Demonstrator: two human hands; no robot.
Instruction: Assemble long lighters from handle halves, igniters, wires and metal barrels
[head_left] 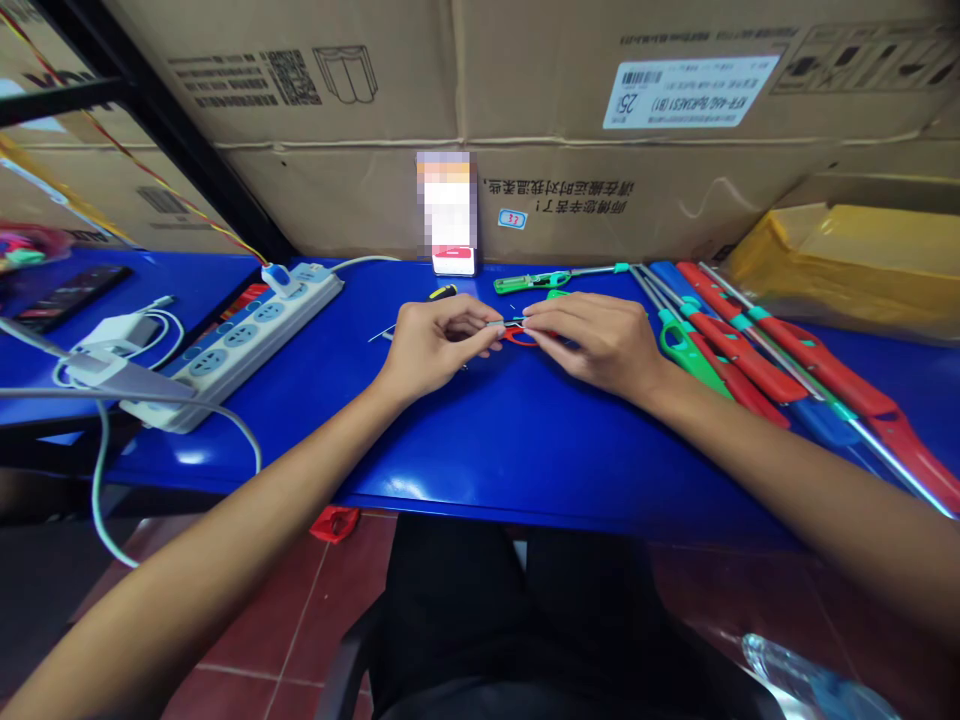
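Above the blue table, my left hand [431, 345] and my right hand [600, 340] face each other, both closed in a pinch. Between their fingertips is a small thin part [513, 322], dark with a metallic edge; its kind is too small to tell. Just below it shows a red loop-shaped piece [520, 338], partly hidden by my fingers. Behind my hands lies a green long-nosed lighter [531, 283]. A yellow-and-black handle [442, 292] sticks out beyond my left hand. Some green plastic [556, 295] peeks out behind my right fingers.
Several red, green and blue long-nosed lighters [757, 360] lie to the right, near a yellow package [862, 255]. A phone [454, 262] leans on the cardboard box [337, 200] behind. A power strip [247, 335] and white cables lie left. The table's front edge [480, 508] is near my lap.
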